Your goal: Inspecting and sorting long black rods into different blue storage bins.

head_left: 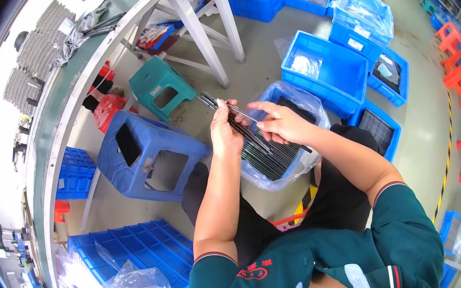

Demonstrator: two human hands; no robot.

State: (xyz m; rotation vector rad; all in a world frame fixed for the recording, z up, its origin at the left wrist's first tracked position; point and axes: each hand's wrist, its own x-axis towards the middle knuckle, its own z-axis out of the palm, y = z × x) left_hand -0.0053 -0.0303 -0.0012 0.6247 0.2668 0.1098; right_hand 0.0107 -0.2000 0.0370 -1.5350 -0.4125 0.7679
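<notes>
The left hand is holding a bundle of thin dark rods in a closed grip above the bag-lined blue crate on the person's lap. The right hand is pinching one rod. Two stools, one blue and one teal, are standing nearby on the floor.

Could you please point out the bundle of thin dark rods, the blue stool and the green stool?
bundle of thin dark rods (238, 124): head view, middle of the bundle.
blue stool (140, 169): head view, its seat top.
green stool (154, 75): head view, its seat top.
</notes>
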